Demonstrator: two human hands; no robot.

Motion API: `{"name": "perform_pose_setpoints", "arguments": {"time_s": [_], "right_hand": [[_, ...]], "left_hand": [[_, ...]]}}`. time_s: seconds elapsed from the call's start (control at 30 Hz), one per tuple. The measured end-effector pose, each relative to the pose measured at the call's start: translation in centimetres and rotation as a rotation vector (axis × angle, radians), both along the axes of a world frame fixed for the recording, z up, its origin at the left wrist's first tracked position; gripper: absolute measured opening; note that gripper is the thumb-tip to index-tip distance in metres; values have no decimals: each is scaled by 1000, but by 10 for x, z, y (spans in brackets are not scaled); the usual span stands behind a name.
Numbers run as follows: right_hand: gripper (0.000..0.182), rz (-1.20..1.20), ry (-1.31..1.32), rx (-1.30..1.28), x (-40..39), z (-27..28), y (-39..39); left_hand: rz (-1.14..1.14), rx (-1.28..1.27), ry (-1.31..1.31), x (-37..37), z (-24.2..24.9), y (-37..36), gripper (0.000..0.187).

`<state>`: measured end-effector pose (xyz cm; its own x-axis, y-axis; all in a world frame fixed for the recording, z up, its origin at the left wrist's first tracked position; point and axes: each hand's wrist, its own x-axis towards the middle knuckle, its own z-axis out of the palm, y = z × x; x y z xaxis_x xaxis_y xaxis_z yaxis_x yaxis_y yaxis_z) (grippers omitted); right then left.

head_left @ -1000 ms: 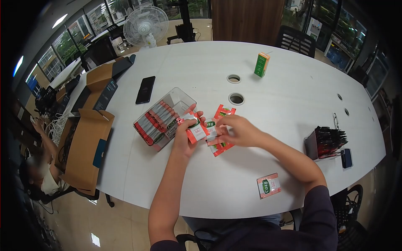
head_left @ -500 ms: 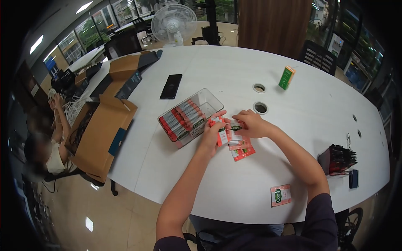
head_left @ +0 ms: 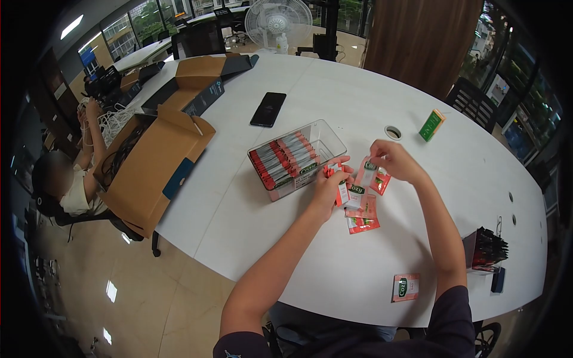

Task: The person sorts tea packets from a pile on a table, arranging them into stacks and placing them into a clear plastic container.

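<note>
My left hand (head_left: 332, 186) is closed around several red and white sachets (head_left: 342, 192), beside the right end of a clear plastic box (head_left: 329, 138). Rows of red and silver sachets (head_left: 284, 157) stand upright in that box, with some room at its right end. My right hand (head_left: 391, 159) pinches the top of a pink and white sachet (head_left: 366, 171), raised to the right of my left hand. Below the two hands, more pink sachets (head_left: 362, 224) overlap on the white table. One single sachet (head_left: 406, 287) lies apart near the front edge.
A black phone (head_left: 268, 110) lies behind the box. Open cardboard boxes (head_left: 156, 167) stand at the left, where a person (head_left: 74, 179) handles white cables. Farther right are a green and orange carton (head_left: 431, 125) and a container of dark packets (head_left: 486, 249). Behind the table stands a fan (head_left: 278, 25).
My right hand has moved up and away from my left hand, lifting a sachet. Another red sachet now shows behind it. The whole view has shifted, with the table items displaced mostly rightward.
</note>
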<state>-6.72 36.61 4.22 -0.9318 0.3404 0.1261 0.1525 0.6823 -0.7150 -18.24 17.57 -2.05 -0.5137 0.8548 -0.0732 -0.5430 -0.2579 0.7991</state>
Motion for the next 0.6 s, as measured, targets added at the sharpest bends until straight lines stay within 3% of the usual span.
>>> {"name": "perform_pose_setpoints", "arguments": {"time_s": [0.07,0.2,0.3,0.37,0.47,0.57,0.6], "right_hand": [[8,-23,14,56,3,26,-4],[9,-93,372,-77,-7,52,-27],[7,61,440,95,-21,69,-75],[12,206,502,355,-37,59,-90],[17,276,491,542,-58,41,-102],[18,318,464,635,-72,27,-103],[17,314,496,650,-75,24,-102]], "left_hand": [[1,0,3,0,-2,0,46],[-6,-26,-19,5,-7,3,44],[-18,-21,-29,10,-4,4,39],[-20,5,-41,12,-2,1,36],[-1,-36,-122,9,4,-5,28],[113,1,-159,10,-6,4,28],[92,-30,-123,9,-5,2,37]]}}
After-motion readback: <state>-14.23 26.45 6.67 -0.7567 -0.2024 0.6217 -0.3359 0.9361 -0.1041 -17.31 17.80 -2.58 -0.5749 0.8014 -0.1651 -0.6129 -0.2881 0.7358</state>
